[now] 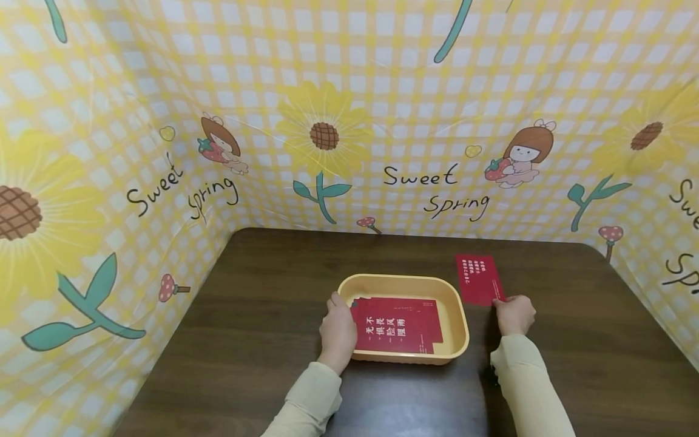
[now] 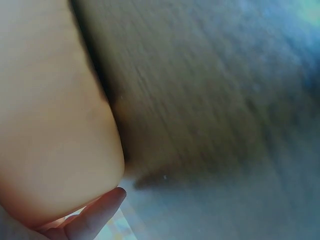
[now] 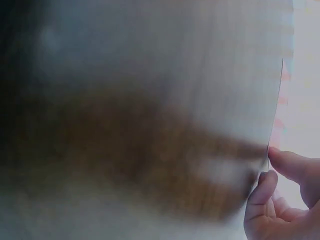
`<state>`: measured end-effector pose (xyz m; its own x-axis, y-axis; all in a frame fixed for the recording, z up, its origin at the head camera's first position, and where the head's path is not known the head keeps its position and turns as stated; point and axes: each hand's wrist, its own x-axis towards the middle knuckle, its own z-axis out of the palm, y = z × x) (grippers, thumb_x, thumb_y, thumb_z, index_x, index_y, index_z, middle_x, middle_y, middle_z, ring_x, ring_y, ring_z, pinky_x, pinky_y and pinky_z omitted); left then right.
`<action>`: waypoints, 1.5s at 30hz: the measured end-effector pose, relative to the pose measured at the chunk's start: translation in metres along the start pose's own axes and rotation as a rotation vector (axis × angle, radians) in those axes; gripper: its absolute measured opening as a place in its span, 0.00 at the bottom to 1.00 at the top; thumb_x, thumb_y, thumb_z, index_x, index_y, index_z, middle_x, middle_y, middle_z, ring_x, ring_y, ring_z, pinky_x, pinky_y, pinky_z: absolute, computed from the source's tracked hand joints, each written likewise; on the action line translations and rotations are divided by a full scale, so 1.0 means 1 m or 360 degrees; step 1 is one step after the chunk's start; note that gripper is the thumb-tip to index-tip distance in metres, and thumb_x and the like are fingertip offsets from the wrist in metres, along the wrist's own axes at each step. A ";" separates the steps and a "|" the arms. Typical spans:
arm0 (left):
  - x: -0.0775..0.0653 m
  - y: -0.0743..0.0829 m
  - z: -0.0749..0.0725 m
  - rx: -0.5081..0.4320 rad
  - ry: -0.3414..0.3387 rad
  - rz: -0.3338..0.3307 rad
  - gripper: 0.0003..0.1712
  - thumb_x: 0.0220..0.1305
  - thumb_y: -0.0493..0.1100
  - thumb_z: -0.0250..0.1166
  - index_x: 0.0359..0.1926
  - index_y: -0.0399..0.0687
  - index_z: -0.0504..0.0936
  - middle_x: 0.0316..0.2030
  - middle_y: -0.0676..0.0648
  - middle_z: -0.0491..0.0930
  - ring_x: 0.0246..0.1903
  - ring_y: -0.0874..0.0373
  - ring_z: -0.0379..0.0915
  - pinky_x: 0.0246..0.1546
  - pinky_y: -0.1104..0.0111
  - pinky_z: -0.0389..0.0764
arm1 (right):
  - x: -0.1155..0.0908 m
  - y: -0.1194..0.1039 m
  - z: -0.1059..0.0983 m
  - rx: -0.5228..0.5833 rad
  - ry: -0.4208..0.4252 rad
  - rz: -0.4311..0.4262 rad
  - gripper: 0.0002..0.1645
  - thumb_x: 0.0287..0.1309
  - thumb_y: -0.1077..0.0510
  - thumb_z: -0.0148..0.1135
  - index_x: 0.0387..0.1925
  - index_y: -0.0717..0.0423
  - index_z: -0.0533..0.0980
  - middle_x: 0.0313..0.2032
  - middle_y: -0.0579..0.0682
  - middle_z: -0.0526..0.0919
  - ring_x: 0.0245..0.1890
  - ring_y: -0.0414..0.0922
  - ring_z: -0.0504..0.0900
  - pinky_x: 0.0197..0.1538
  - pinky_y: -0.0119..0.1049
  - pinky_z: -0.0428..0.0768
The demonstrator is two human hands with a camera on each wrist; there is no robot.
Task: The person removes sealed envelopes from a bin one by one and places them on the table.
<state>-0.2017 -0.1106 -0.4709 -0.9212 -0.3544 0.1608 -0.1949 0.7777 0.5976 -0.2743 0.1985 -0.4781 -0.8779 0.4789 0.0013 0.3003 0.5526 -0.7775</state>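
Observation:
A yellow plastic basin (image 1: 457, 325) with rounded corners stands on the table, and several red cards (image 1: 401, 328) with white Chinese writing lie stacked inside it. My left hand (image 1: 337, 331) grips the basin's left side at the rim. From the left wrist, the basin's outer wall (image 2: 55, 115) fills the left part, with fingers (image 2: 97, 212) at its lower corner. To the right of the basin is a single red card (image 1: 479, 279), also printed in white. My right hand (image 1: 513, 314) pinches its near right corner between thumb and finger; the right wrist view shows this pinch (image 3: 282, 187) close up.
The dark wooden table (image 1: 262, 340) bears the basin near its middle. A yellow-and-white checked cloth (image 1: 349, 67) with flowers and "Sweet Spring" lettering hangs behind and along the sides of the table.

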 end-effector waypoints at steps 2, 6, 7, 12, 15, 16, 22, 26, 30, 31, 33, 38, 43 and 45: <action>0.000 0.000 0.000 0.0000 -0.0008 -0.0009 0.29 0.54 0.27 0.68 0.52 0.26 0.63 0.37 0.33 0.70 0.27 0.35 0.78 0.28 0.47 0.81 | 0.000 0.001 0.000 -0.0023 -0.0013 -0.0010 0.19 0.58 0.62 0.62 0.39 0.80 0.77 0.40 0.75 0.79 0.43 0.72 0.74 0.48 0.61 0.71; 0.000 0.001 0.000 -0.0008 -0.0014 -0.0016 0.28 0.54 0.27 0.68 0.52 0.26 0.62 0.37 0.33 0.70 0.28 0.35 0.78 0.28 0.47 0.81 | 0.001 0.003 0.000 -0.0069 -0.0028 -0.0029 0.18 0.59 0.62 0.62 0.38 0.80 0.77 0.39 0.74 0.79 0.42 0.71 0.74 0.46 0.61 0.72; -0.001 0.001 0.000 -0.0009 -0.0018 -0.0016 0.28 0.55 0.28 0.68 0.52 0.26 0.62 0.37 0.33 0.70 0.28 0.36 0.79 0.28 0.47 0.81 | 0.002 0.003 0.000 -0.0084 -0.0033 -0.0034 0.18 0.59 0.62 0.62 0.38 0.79 0.77 0.38 0.74 0.79 0.42 0.71 0.75 0.45 0.60 0.72; -0.001 0.003 -0.002 -0.0029 -0.0019 -0.0013 0.28 0.55 0.27 0.67 0.53 0.26 0.62 0.37 0.34 0.70 0.27 0.35 0.78 0.28 0.47 0.81 | 0.001 0.003 -0.001 -0.0142 -0.0028 -0.0039 0.19 0.59 0.60 0.63 0.35 0.79 0.77 0.36 0.75 0.79 0.40 0.73 0.76 0.42 0.61 0.73; -0.002 0.003 -0.002 -0.0041 -0.0014 -0.0015 0.27 0.55 0.26 0.65 0.53 0.26 0.62 0.37 0.33 0.69 0.27 0.35 0.78 0.28 0.47 0.80 | 0.001 0.004 0.002 -0.0167 0.0018 -0.0069 0.20 0.60 0.58 0.62 0.36 0.78 0.75 0.37 0.76 0.78 0.39 0.73 0.76 0.41 0.61 0.74; -0.003 0.003 -0.001 -0.0040 -0.0005 -0.0012 0.27 0.55 0.25 0.65 0.52 0.26 0.62 0.37 0.33 0.69 0.27 0.35 0.78 0.27 0.47 0.80 | 0.001 0.003 0.003 -0.0160 0.0033 -0.0075 0.20 0.60 0.58 0.61 0.37 0.78 0.75 0.37 0.76 0.78 0.40 0.73 0.76 0.42 0.61 0.74; -0.004 0.001 0.003 -0.0007 0.0056 0.0011 0.27 0.53 0.26 0.66 0.51 0.26 0.61 0.37 0.33 0.69 0.27 0.36 0.78 0.27 0.47 0.80 | -0.006 -0.022 0.008 -0.0053 0.0022 -0.0225 0.19 0.66 0.55 0.54 0.44 0.72 0.73 0.41 0.71 0.79 0.43 0.69 0.76 0.46 0.60 0.71; -0.003 0.004 -0.002 -0.0024 0.0008 -0.0040 0.26 0.55 0.26 0.65 0.51 0.26 0.63 0.38 0.32 0.70 0.29 0.34 0.78 0.30 0.46 0.81 | -0.014 -0.056 0.013 0.0027 -0.0133 -0.0616 0.17 0.68 0.55 0.55 0.44 0.68 0.76 0.34 0.63 0.81 0.34 0.60 0.79 0.38 0.53 0.74; -0.001 0.005 -0.003 -0.0018 -0.0036 -0.0069 0.27 0.56 0.27 0.66 0.53 0.26 0.63 0.39 0.32 0.70 0.30 0.35 0.79 0.31 0.47 0.81 | -0.030 -0.077 0.024 -0.0030 -0.0741 -0.1008 0.12 0.67 0.58 0.59 0.44 0.65 0.79 0.32 0.56 0.82 0.31 0.51 0.80 0.35 0.44 0.78; 0.000 0.005 -0.003 -0.0013 -0.0042 -0.0074 0.27 0.56 0.27 0.66 0.53 0.26 0.63 0.39 0.33 0.70 0.30 0.35 0.79 0.31 0.47 0.81 | -0.033 -0.079 0.028 -0.0089 -0.0907 -0.1099 0.12 0.65 0.59 0.61 0.45 0.65 0.79 0.32 0.55 0.82 0.32 0.50 0.80 0.36 0.43 0.79; 0.000 0.005 -0.003 -0.0006 -0.0043 -0.0077 0.27 0.56 0.28 0.67 0.52 0.27 0.63 0.38 0.33 0.70 0.30 0.36 0.79 0.30 0.47 0.81 | -0.040 -0.080 0.037 -0.0257 -0.1135 -0.1245 0.12 0.61 0.60 0.65 0.43 0.65 0.80 0.33 0.52 0.83 0.33 0.47 0.80 0.38 0.42 0.80; 0.000 0.004 -0.001 0.0001 -0.0019 -0.0059 0.26 0.56 0.28 0.67 0.51 0.27 0.63 0.38 0.33 0.70 0.29 0.35 0.79 0.29 0.47 0.81 | -0.052 -0.071 0.053 -0.0621 -0.1191 -0.1349 0.18 0.50 0.59 0.75 0.41 0.63 0.82 0.36 0.51 0.81 0.37 0.46 0.78 0.47 0.44 0.78; 0.001 0.004 -0.002 0.0006 -0.0007 -0.0066 0.24 0.56 0.27 0.66 0.50 0.27 0.63 0.38 0.33 0.70 0.29 0.35 0.79 0.29 0.47 0.81 | -0.055 -0.062 0.056 -0.0674 -0.1175 -0.1294 0.35 0.41 0.54 0.80 0.51 0.64 0.79 0.43 0.57 0.74 0.43 0.52 0.74 0.53 0.47 0.75; 0.000 0.005 -0.002 0.0006 -0.0015 -0.0071 0.25 0.56 0.27 0.66 0.50 0.27 0.63 0.38 0.33 0.70 0.29 0.35 0.79 0.29 0.47 0.81 | -0.055 -0.060 0.057 -0.0671 -0.1174 -0.1308 0.40 0.39 0.53 0.81 0.54 0.65 0.77 0.45 0.59 0.73 0.44 0.53 0.73 0.53 0.47 0.75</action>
<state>-0.2020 -0.1081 -0.4663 -0.9146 -0.3840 0.1264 -0.2372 0.7629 0.6014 -0.2652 0.1003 -0.4676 -0.8268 -0.5585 -0.0667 -0.4769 0.7589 -0.4435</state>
